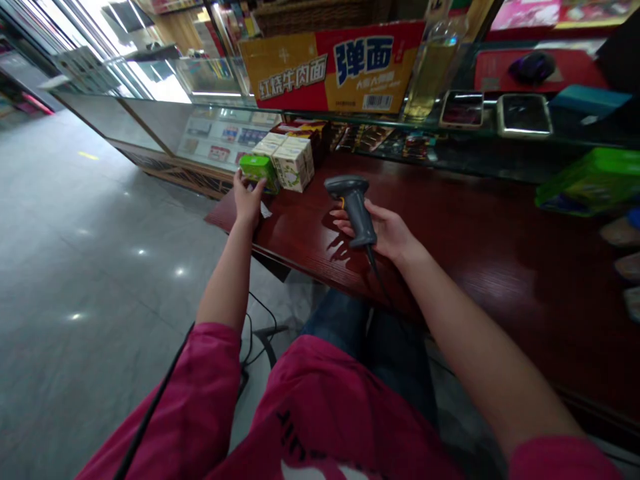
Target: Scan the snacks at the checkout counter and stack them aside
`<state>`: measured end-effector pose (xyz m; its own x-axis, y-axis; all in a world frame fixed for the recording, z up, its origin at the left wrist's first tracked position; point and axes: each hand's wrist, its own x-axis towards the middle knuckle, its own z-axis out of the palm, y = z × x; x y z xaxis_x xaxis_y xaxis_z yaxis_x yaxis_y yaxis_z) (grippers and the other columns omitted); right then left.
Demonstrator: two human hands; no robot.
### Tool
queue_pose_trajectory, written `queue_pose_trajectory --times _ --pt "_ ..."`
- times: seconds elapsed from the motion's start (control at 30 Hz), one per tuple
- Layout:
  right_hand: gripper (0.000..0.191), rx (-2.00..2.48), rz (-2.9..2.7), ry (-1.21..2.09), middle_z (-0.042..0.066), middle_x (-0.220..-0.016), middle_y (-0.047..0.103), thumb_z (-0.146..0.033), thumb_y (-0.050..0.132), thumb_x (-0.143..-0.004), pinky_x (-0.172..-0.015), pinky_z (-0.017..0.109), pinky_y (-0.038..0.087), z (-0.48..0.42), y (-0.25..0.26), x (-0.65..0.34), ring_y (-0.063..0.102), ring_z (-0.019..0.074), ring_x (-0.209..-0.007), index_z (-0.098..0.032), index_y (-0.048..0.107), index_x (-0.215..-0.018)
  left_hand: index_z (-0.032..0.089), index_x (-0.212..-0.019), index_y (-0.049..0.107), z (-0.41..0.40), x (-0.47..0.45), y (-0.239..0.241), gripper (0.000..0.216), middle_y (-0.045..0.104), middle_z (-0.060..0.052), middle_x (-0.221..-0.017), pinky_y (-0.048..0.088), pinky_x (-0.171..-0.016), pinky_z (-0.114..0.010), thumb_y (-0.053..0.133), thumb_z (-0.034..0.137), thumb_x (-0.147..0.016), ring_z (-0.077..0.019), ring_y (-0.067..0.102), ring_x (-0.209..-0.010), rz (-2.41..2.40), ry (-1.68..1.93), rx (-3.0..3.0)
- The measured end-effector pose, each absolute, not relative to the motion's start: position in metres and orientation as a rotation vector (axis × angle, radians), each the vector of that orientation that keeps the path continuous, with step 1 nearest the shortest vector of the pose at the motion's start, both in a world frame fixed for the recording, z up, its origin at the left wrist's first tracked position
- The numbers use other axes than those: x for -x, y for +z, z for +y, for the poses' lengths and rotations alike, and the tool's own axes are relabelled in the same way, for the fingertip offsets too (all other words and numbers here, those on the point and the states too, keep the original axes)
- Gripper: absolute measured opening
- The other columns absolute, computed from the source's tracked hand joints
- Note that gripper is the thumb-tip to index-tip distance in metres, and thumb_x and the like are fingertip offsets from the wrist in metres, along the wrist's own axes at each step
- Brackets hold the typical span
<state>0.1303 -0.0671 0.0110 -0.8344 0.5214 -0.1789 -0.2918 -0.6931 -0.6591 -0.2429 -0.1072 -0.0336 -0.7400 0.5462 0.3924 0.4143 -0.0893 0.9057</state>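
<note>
My right hand (387, 230) is closed around the handle of a dark grey barcode scanner (359, 217). The scanner is held upright above the counter, its cord hanging from the base of the grip. At the counter's far left end, my left hand (247, 199) has thumb and fingers on either side of a small green box (257, 165). Right beside that box stand white-and-green cartons (293, 163) in a group, with dark red packages (313, 130) behind them.
The dark red wooden counter (450, 220) runs across the front. A glass shelf above it bears a large noodle box (335, 67), a bottle of yellowish liquid (431, 70), two phones and a mouse (533, 67). A green package (590, 180) lies at the right.
</note>
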Motion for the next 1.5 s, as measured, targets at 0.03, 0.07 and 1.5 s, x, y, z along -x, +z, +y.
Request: queue_pose_trajectory --times 0.03,0.07,1.5 --pt "0.044 0.499 -0.894 2.489 0.017 -0.120 0.082 -0.031 0.033 -0.114 -0.090 0.035 0.070 -0.068 0.011 -0.132 0.082 0.0221 -0.103 -0.011 0.065 -0.136 0.020 -0.128 0.060 -0.109 0.241 -0.032 0.066 0.064 -0.015 -0.142 0.049 -0.120 -0.044 0.094 0.039 -0.074 -0.0288 0.059 -0.141 2.075 1.979 -1.084" --pt "0.044 0.502 -0.906 2.487 0.016 -0.120 0.082 -0.031 0.033 -0.114 -0.091 0.035 0.070 -0.068 0.010 -0.134 0.082 0.0220 -0.102 -0.011 0.065 -0.135 0.019 -0.121 0.062 -0.112 0.238 -0.031 0.061 0.067 -0.014 -0.136 0.052 -0.118 -0.044 0.094 0.038 -0.072 -0.0285 0.061 -0.136 2.099 1.992 -1.081" --pt "0.050 0.716 -0.882 2.097 0.013 -0.121 0.082 -0.046 0.032 -0.113 -0.060 0.027 0.066 -0.064 0.013 -0.286 0.077 0.0158 -0.068 -0.017 0.067 -0.134 0.025 -0.105 0.074 0.032 -0.028 -0.034 0.037 0.080 -0.008 -0.116 0.064 -0.102 -0.044 0.083 0.057 -0.087 -0.0291 0.074 -0.121 0.802 1.514 -0.860"
